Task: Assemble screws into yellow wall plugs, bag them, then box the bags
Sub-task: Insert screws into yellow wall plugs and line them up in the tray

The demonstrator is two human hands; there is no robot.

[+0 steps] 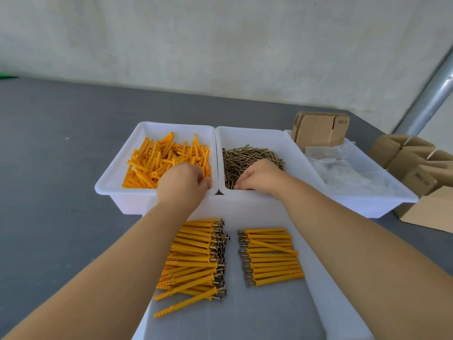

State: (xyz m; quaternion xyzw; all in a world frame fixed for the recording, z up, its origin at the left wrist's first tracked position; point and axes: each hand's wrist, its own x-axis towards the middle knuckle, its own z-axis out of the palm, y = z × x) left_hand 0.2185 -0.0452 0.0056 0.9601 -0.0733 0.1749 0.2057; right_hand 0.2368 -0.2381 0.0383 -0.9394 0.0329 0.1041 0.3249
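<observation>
Loose yellow wall plugs (161, 163) fill the far-left tub (117, 173); screws (245, 158) lie in the tub beside it. The left hand (182, 182) reaches among the plugs, fingers curled; whether it holds one I cannot tell. The right hand (259, 176) likewise curls over the screws. This looks like the assembly step: each hand must lift one piece. Two rows of finished plugs (272, 256) lie in the near tray (318, 278). Bags (348, 170) and cardboard boxes (318, 130) wait at the grey desk's (61, 168) right edge, before a pale wall (220, 33).

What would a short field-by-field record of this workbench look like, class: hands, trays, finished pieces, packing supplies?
left hand: reaching into white plastic tray of loose yellow wall plugs
right hand: fingers in white plastic tray of brass-coloured screws
finished pieces: two rows of yellow plugs with screws inserted, in near white tray
packing supplies: clear plastic bags in third tray; brown cardboard boxes at right
</observation>
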